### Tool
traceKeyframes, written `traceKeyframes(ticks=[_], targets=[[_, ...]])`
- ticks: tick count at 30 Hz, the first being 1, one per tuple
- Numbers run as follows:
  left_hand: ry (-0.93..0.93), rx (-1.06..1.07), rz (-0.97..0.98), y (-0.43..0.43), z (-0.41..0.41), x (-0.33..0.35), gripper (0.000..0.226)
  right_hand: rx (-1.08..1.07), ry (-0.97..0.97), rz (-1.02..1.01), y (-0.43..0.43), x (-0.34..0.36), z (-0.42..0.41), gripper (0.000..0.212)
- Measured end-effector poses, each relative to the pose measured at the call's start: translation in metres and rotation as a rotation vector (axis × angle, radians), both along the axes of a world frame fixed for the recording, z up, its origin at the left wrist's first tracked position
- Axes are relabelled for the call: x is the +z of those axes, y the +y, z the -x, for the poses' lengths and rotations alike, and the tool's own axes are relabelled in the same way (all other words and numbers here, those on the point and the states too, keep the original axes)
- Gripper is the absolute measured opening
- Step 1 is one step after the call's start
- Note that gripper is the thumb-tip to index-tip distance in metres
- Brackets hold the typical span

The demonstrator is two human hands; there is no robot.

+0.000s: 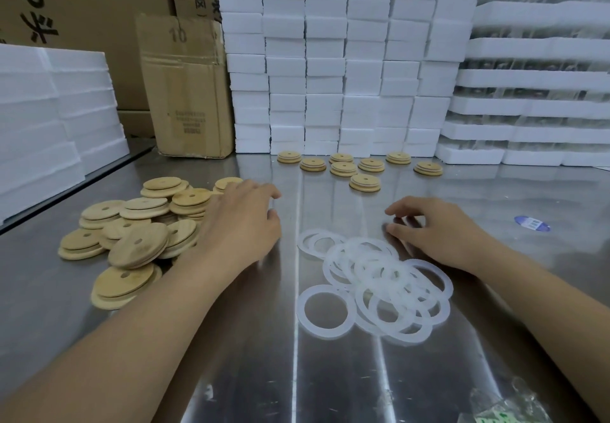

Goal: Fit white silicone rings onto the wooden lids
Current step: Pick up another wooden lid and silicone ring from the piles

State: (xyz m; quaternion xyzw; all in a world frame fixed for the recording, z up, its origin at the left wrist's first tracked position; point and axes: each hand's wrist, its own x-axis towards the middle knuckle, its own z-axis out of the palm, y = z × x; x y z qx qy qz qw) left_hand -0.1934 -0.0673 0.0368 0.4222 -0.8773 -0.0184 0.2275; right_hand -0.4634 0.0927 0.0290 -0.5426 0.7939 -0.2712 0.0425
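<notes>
A heap of round wooden lids (pixel 132 234), each with a small hole, lies on the steel table at the left. My left hand (pixel 241 221) hovers at the heap's right edge, fingers loosely curled and holding nothing. A loose pile of white silicone rings (pixel 379 287) lies in the middle of the table. My right hand (pixel 435 231) is just behind that pile, its curled fingertips close to the table and nothing held. Several lids with white rings fitted (pixel 363 182) sit farther back.
The shiny steel table (pixel 297 373) runs to stacks of white foam blocks (pixel 330 59) at the back. A cardboard box (pixel 188 92) stands back left, foam slabs (pixel 49 109) far left. A blue label (pixel 532 223) lies at right, a plastic bag (pixel 505 406) at lower right.
</notes>
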Motion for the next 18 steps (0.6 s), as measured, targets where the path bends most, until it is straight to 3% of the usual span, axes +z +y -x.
traceKeyframes(ticks=[4,10,13,18], targets=[[-0.296,0.104,-0.008,-0.005,-0.005,-0.002,0.026,0.109,0.002,0.042,-0.003,-0.002,-0.01,0.018],[-0.194,0.059,0.009,0.0,-0.002,0.001,0.02,0.256,-0.059,0.036,-0.007,-0.002,-0.023,0.015],[-0.171,0.051,0.017,-0.001,-0.001,-0.004,0.038,0.285,-0.05,0.038,-0.007,-0.003,-0.026,0.012],[-0.205,0.088,0.035,-0.007,-0.001,-0.008,0.039,0.301,-0.132,0.1,-0.009,-0.002,-0.027,0.004]])
